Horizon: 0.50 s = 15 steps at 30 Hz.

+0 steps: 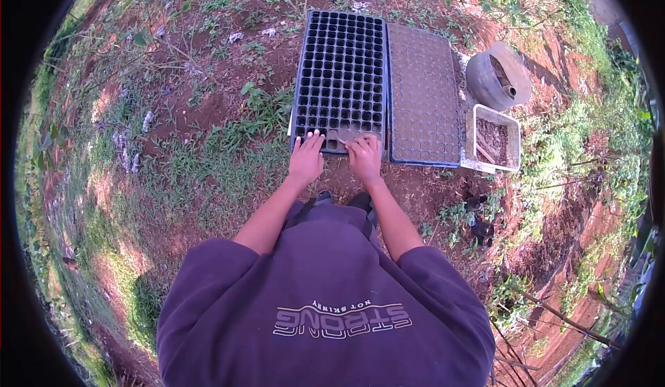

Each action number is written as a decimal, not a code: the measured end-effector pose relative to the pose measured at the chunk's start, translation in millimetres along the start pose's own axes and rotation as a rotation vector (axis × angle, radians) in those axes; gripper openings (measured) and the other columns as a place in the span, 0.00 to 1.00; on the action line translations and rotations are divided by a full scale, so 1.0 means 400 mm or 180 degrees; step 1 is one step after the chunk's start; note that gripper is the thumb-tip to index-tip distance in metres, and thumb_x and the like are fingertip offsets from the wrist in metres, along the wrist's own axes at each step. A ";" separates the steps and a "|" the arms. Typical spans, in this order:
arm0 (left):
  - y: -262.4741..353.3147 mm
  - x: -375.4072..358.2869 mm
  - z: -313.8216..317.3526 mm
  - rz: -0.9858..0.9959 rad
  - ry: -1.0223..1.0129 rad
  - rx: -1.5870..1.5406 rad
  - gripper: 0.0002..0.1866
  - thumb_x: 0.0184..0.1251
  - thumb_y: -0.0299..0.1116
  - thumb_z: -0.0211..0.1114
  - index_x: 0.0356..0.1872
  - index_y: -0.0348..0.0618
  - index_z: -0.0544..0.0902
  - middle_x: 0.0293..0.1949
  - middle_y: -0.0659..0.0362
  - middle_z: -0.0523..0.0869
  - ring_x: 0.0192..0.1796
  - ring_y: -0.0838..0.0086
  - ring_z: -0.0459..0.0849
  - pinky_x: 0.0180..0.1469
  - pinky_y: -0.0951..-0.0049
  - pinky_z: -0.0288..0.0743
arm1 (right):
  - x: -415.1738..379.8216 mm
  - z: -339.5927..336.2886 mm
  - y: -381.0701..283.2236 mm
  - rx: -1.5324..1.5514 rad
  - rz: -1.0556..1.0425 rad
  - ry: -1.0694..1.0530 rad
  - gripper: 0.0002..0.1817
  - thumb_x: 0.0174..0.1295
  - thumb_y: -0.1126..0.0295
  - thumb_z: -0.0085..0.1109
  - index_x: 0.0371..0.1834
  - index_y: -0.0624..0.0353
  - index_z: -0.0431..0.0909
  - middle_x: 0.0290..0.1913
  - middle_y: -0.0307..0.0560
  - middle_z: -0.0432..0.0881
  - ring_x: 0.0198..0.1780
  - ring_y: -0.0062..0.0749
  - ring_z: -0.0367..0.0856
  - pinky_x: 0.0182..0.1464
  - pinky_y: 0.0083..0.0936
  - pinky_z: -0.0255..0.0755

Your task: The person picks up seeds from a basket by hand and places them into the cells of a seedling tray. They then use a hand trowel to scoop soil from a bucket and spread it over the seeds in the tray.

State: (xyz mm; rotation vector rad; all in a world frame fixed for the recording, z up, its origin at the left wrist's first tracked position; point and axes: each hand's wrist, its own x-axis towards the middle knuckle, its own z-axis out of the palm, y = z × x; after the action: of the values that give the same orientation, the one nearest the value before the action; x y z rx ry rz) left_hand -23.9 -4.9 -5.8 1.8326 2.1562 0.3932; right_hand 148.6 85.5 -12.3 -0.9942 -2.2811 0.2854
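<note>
A black seedling tray lies in front of me. Most of its cells are empty, while several in the nearest rows are filled with brown soil. My left hand rests on the near left corner of this tray, fingers stretched out and apart. Over the near right part, my right hand is closed, its fingers pinched around what looks like a small thin stick. The stick's tip points left over the soil-filled cells; its exact kind is too small to tell.
Right beside it lies a second seedling tray, its cells filled with soil. Farther right stand a round translucent tub with a can-like object inside and a white rectangular container holding dark grains and a stick. Weeds and bare soil surround them.
</note>
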 end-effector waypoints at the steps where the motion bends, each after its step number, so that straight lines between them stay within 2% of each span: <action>1: 0.001 -0.001 0.000 -0.0001 0.0002 -0.0005 0.29 0.64 0.31 0.54 0.68 0.43 0.65 0.71 0.50 0.64 0.73 0.60 0.64 0.74 0.51 0.51 | 0.002 0.000 -0.002 -0.0185 0.0352 0.0139 0.06 0.51 0.73 0.66 0.33 0.54 0.86 0.34 0.39 0.82 0.49 0.41 0.72 0.51 0.37 0.66; 2: 0.000 -0.002 -0.001 0.0016 -0.0003 -0.0005 0.29 0.64 0.31 0.54 0.68 0.43 0.65 0.71 0.50 0.65 0.73 0.60 0.64 0.74 0.51 0.51 | 0.009 0.000 -0.002 -0.0183 0.0343 0.0138 0.06 0.51 0.73 0.66 0.33 0.54 0.86 0.34 0.39 0.82 0.49 0.41 0.72 0.51 0.37 0.66; 4: -0.002 -0.004 -0.004 0.0026 -0.0010 -0.0001 0.29 0.64 0.31 0.54 0.68 0.43 0.66 0.71 0.51 0.65 0.72 0.60 0.64 0.74 0.50 0.51 | 0.018 0.006 -0.002 -0.0458 0.1021 0.0528 0.05 0.51 0.72 0.66 0.32 0.55 0.86 0.34 0.39 0.82 0.49 0.41 0.72 0.52 0.36 0.65; 5: -0.002 -0.003 -0.005 -0.0001 -0.0068 0.0027 0.29 0.64 0.31 0.54 0.68 0.43 0.65 0.72 0.52 0.64 0.73 0.61 0.63 0.75 0.51 0.49 | 0.019 0.006 -0.002 -0.0457 0.1027 0.0534 0.05 0.51 0.72 0.66 0.32 0.55 0.86 0.34 0.39 0.82 0.49 0.41 0.72 0.52 0.36 0.65; 7: -0.001 0.003 -0.008 -0.0012 -0.0118 0.0053 0.29 0.65 0.31 0.54 0.68 0.43 0.65 0.72 0.53 0.63 0.74 0.63 0.62 0.76 0.52 0.48 | 0.025 -0.001 -0.001 0.0234 -0.0019 0.0061 0.04 0.52 0.71 0.66 0.31 0.55 0.86 0.34 0.40 0.82 0.48 0.42 0.72 0.52 0.38 0.64; 9: 0.000 0.004 -0.009 -0.0057 -0.0142 0.0007 0.28 0.65 0.31 0.54 0.68 0.42 0.65 0.72 0.52 0.64 0.74 0.63 0.62 0.76 0.52 0.48 | 0.022 -0.001 0.004 0.0316 -0.0299 -0.0075 0.04 0.52 0.72 0.66 0.30 0.56 0.86 0.34 0.41 0.82 0.47 0.42 0.72 0.52 0.38 0.63; 12: -0.003 0.003 -0.010 -0.0001 -0.0141 0.0061 0.28 0.64 0.31 0.54 0.68 0.42 0.66 0.72 0.52 0.64 0.73 0.63 0.63 0.75 0.51 0.48 | 0.019 0.005 0.012 -0.0627 0.0796 0.0416 0.04 0.52 0.71 0.65 0.30 0.56 0.84 0.34 0.41 0.81 0.47 0.42 0.72 0.52 0.38 0.62; 15: 0.000 0.000 -0.002 -0.0025 -0.0042 0.0036 0.28 0.64 0.31 0.54 0.67 0.42 0.66 0.71 0.52 0.65 0.73 0.63 0.63 0.75 0.51 0.48 | 0.016 -0.003 0.014 -0.0613 0.0649 0.0254 0.05 0.55 0.68 0.63 0.30 0.57 0.82 0.36 0.43 0.80 0.51 0.42 0.72 0.55 0.40 0.60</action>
State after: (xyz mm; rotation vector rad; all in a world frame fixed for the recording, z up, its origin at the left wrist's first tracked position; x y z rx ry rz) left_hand -24.0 -5.0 -5.1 1.8270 2.1606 0.3672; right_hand 149.2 93.9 -10.9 -1.3164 -2.1678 0.1085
